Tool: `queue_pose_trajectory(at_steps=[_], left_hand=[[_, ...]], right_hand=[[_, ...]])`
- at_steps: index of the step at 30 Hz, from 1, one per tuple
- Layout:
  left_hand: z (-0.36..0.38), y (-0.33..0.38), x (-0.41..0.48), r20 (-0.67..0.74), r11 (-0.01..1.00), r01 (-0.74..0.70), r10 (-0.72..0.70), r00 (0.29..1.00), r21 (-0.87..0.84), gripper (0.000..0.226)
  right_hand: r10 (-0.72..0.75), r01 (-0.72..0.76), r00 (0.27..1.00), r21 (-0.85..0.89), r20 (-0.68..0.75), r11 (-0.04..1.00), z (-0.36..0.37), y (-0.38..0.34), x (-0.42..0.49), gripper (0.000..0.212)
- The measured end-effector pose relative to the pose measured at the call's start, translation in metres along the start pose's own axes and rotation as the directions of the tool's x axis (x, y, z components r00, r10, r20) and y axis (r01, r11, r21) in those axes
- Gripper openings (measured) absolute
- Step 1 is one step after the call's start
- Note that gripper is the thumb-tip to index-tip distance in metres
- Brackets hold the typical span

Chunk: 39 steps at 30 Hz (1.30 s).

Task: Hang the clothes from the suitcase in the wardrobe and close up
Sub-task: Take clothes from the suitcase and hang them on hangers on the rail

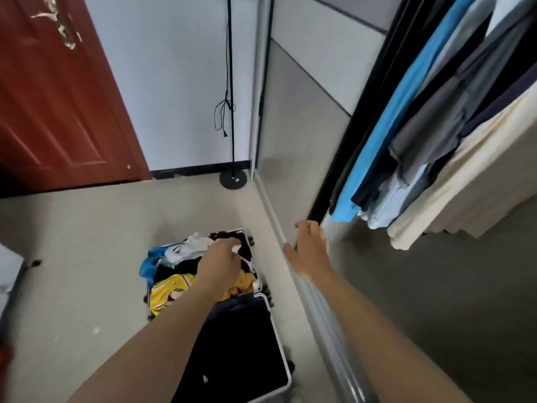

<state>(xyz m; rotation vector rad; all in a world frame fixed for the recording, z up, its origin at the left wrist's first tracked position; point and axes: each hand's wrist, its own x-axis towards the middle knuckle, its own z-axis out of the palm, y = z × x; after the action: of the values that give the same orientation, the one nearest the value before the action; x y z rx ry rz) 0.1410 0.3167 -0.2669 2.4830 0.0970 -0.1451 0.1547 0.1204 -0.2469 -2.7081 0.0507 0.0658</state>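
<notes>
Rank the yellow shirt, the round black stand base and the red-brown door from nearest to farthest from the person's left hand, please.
Measured from the left hand:
1. yellow shirt: in the open suitcase, just left of the hand.
2. round black stand base: farther back, past the suitcase's far end.
3. red-brown door: farthest, off to the far left.
</notes>
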Motion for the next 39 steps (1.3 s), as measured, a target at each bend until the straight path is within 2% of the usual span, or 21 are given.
queue_pose_trajectory(at_steps=[5,9,14,17,20,24,26,30,33,35,37,39], left_hand=[[0.04,-0.098,-0.041,0.108,0.976,0.213,-0.208,0.972,-0.042,0.037],[0.092,-0.166,-0.061,0.165,0.944,0.33,-0.327,0.931,0.009,0.038],[0.183,-0.233,-0.064,0.242,0.911,0.412,-0.403,0.883,0.016,0.038],[0.266,-0.291,-0.074,0.311,0.895,0.441,-0.439,0.843,0.066,0.039],[0.327,-0.341,-0.089,0.401,0.883,0.44,-0.466,0.789,0.162,0.042],[0.407,-0.405,-0.09,0.443,0.849,0.472,-0.526,0.726,0.237,0.049],[0.437,-0.431,-0.081,0.436,0.846,0.464,-0.533,0.725,0.264,0.055],[0.484,-0.468,-0.045,0.347,0.877,0.436,-0.48,0.806,0.202,0.073],[0.518,-0.484,-0.02,0.348,0.906,0.4,-0.423,0.836,0.139,0.088],[0.535,-0.49,-0.011,0.386,0.906,0.376,-0.423,0.82,0.194,0.085],[0.546,-0.495,-0.009,0.375,0.891,0.402,-0.454,0.808,0.213,0.066],[0.545,-0.493,-0.013,0.365,0.888,0.425,-0.46,0.809,0.176,0.043]], right_hand=[[0.013,-0.015,0.953,0.003,0.302,1.0,0.103,0.003,-0.042,0.053],[0.069,-0.058,0.886,-0.039,0.459,0.998,0.182,0.031,-0.061,0.058],[0.134,-0.122,0.824,-0.058,0.551,0.991,0.289,0.085,-0.075,0.057],[0.174,-0.144,0.767,-0.099,0.617,0.985,0.378,0.133,-0.089,0.057],[0.209,-0.113,0.708,-0.183,0.674,0.977,0.442,0.175,-0.105,0.057],[0.234,-0.074,0.651,-0.247,0.722,0.966,0.528,0.229,-0.105,0.06],[0.228,-0.07,0.664,-0.244,0.713,0.967,0.564,0.246,-0.096,0.063],[0.158,-0.023,0.754,-0.215,0.637,0.976,0.62,0.262,-0.065,0.081],[0.144,-0.004,0.736,-0.209,0.661,0.978,0.658,0.263,-0.048,0.097],[0.168,-0.018,0.691,-0.215,0.703,0.976,0.676,0.261,-0.044,0.085],[0.193,-0.015,0.647,-0.24,0.738,0.971,0.691,0.259,-0.049,0.058],[0.235,-0.111,0.601,-0.211,0.764,0.971,0.697,0.261,-0.064,0.046]])
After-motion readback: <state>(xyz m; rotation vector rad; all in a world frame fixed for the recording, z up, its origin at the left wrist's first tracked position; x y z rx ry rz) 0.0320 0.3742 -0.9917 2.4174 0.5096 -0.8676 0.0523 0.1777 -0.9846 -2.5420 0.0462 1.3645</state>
